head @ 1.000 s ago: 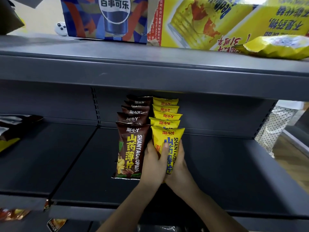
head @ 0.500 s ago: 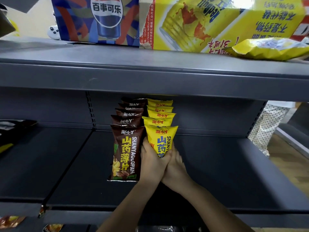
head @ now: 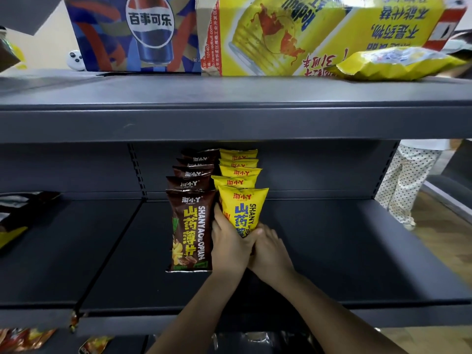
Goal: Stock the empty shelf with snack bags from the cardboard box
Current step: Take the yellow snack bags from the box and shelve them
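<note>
Two rows of snack bags stand on the dark grey shelf (head: pixel 319 251): a brown row with its front bag (head: pixel 190 231) on the left, a yellow row on the right. Both my hands are at the bottom of the front yellow bag (head: pixel 242 208). My left hand (head: pixel 229 244) grips its lower left side, fingers curled round the front. My right hand (head: pixel 270 249) holds its lower right edge from the side. The bag's bottom half is hidden behind my hands. The cardboard box is out of sight.
The shelf above (head: pixel 229 118) overhangs and carries a Pepsi carton (head: pixel 132 31), a yellow Red Bull carton (head: pixel 306 34) and a loose yellow bag (head: pixel 398 63). Dark bags (head: pixel 18 213) lie on the left bay. A person in dotted trousers (head: pixel 406 185) stands at right.
Both hands slid down to the bag's bottom and closed together; the front yellow bag now stands more upright against the row, with more of its face showing.
</note>
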Action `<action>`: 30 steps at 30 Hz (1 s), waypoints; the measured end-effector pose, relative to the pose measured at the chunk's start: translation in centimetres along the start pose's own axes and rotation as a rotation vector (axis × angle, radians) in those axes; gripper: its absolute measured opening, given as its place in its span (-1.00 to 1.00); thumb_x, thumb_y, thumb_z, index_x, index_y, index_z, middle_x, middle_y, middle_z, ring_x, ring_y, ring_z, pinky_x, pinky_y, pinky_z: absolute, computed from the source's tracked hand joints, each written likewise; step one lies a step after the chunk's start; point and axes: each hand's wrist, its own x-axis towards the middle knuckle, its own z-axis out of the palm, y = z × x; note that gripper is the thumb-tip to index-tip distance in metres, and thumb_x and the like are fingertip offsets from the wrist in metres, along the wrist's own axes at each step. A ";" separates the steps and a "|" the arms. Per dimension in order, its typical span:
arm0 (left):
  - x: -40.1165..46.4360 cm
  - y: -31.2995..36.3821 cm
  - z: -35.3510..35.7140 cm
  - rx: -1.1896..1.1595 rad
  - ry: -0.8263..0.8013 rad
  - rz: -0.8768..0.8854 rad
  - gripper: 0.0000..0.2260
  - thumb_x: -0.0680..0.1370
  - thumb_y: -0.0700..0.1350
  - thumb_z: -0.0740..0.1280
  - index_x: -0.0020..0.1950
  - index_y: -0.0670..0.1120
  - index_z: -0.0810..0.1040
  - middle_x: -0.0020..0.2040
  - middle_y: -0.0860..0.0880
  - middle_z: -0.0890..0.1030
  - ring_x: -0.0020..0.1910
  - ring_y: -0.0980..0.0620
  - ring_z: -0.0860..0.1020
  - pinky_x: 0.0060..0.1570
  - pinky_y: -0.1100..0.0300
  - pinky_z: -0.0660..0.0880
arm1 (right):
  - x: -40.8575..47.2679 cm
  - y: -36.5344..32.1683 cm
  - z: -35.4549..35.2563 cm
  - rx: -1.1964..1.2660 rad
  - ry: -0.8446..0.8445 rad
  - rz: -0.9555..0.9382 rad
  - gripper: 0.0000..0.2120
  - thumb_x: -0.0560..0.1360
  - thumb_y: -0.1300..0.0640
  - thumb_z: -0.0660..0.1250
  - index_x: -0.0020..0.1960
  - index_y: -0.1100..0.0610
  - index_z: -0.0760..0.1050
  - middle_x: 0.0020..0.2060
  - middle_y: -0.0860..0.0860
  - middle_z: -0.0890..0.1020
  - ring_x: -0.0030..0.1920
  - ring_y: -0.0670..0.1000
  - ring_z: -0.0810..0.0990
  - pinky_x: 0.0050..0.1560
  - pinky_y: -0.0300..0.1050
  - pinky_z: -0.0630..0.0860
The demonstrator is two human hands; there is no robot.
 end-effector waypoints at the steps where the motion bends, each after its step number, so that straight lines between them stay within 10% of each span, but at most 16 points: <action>1: -0.1 0.2 0.1 0.001 0.001 -0.012 -0.01 0.36 0.04 0.51 0.53 -0.10 -0.12 0.45 -0.13 0.20 0.46 -0.12 0.16 0.35 -0.04 0.25 | 0.1 0.1 0.0 0.000 -0.013 -0.004 -0.41 0.44 -0.14 0.32 0.35 0.11 0.27 0.20 0.02 0.40 0.19 0.08 0.36 0.11 -0.04 0.36; 9: -3.0 2.1 0.5 0.036 0.252 0.180 -0.29 0.40 -0.35 0.33 0.48 -0.26 0.10 0.44 -0.24 0.17 0.47 -0.18 0.12 0.44 0.00 0.16 | -0.3 0.2 -0.6 0.073 -0.042 0.017 -0.28 0.47 -0.29 0.14 0.51 -0.02 0.02 0.31 0.00 0.38 0.28 0.09 0.36 0.23 0.07 0.37; 16: -5.0 3.0 0.8 0.128 0.411 0.434 -0.55 0.38 -0.40 0.22 0.27 -0.23 0.41 0.23 -0.19 0.43 0.25 -0.15 0.40 0.24 -0.01 0.40 | -2.9 0.6 -2.9 0.036 0.076 -0.049 -0.57 0.55 -0.09 0.20 0.36 0.07 0.32 0.20 0.06 0.50 0.21 0.13 0.48 0.12 0.05 0.44; 30: -11.7 5.5 4.4 0.204 0.091 0.306 -0.76 0.45 -0.29 0.22 0.01 -0.04 0.55 -0.06 0.04 0.65 -0.03 -0.04 0.60 -0.06 0.04 0.52 | -10.4 6.5 -10.2 -0.026 0.174 0.031 -0.78 0.54 0.10 0.19 0.10 0.07 0.56 0.09 0.07 0.58 0.11 0.14 0.55 0.08 0.02 0.48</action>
